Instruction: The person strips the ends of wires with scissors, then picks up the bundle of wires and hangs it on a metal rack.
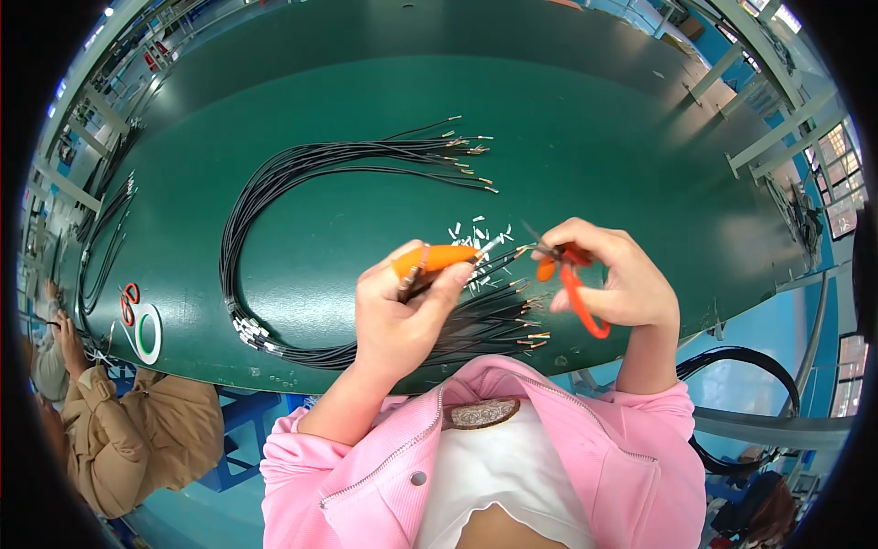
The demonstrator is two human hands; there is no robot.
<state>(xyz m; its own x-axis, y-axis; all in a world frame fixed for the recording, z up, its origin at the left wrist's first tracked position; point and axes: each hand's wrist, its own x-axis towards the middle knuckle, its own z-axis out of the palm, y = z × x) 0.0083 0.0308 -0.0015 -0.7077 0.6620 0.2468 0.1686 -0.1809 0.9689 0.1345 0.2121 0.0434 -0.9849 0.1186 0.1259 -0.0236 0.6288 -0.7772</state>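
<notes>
My left hand (398,316) is closed round an orange-handled tool (437,260) with a pale, narrow tip; its exact kind I cannot make out. Black cable ends (498,263) with bared, copper-coloured tips stick out beside that hand, and whether it also grips one is hidden. In my right hand (622,274) are scissors with orange handles (583,306), their dark blades pointing up and left near the cable tips. Below both hands lies a bundle of black cables (476,329), curving round to the left. Small white scraps (480,229) are scattered just beyond my hands.
The bundle's far ends (457,151) fan out on the green table (594,137). White bands (254,334) wrap its bend. At left are a tape roll (147,334), red-handled scissors (128,304) and a co-worker in a brown jacket (146,435). Coiled cable (750,357) hangs at right.
</notes>
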